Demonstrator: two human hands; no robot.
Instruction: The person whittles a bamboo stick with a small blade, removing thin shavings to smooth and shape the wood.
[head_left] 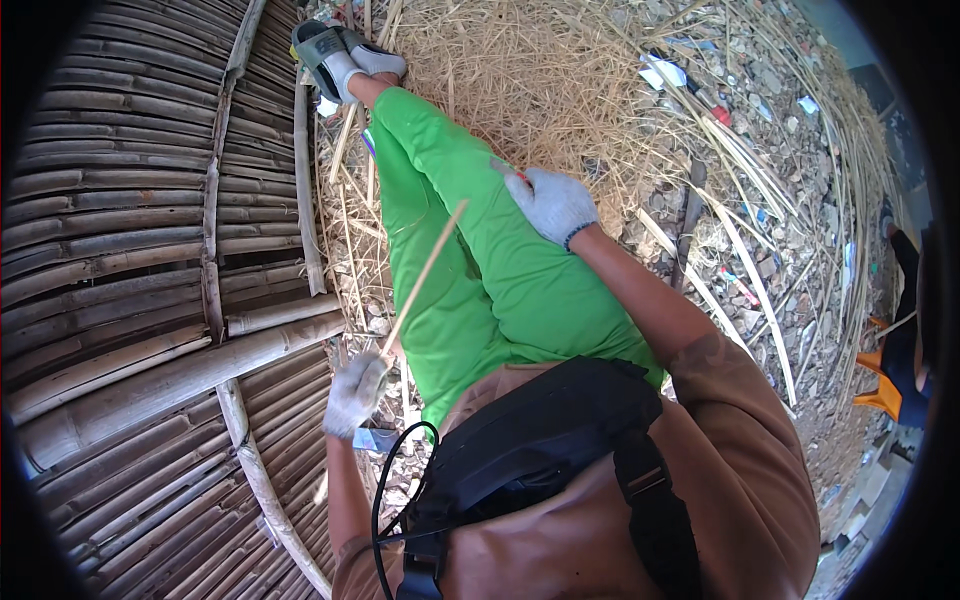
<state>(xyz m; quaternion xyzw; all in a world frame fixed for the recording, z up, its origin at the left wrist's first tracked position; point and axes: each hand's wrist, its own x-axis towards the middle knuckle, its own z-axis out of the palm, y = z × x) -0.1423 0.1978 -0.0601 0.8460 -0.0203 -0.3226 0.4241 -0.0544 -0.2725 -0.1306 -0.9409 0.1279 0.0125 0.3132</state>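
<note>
My left hand (355,393), in a whitish knitted glove, is closed around the lower end of a thin bamboo strip (425,278). The pale strip slants up and to the right, its far end above my green trousers (450,190). My right hand (557,207), gloved the same way, rests on my leg near the knee with its fingers curled. By its fingertips shows a small flat grey piece (500,165) with a touch of red; most of it is hidden, so I cannot tell its kind.
Bamboo slat panels (120,220) with a thick pole (180,385) fill the left side. Straw-like shavings (490,80) cover the ground beyond my legs. Long split strips (745,250) lie among stones and litter on the right. A person (908,300) is by an orange chair (880,385) at the right edge.
</note>
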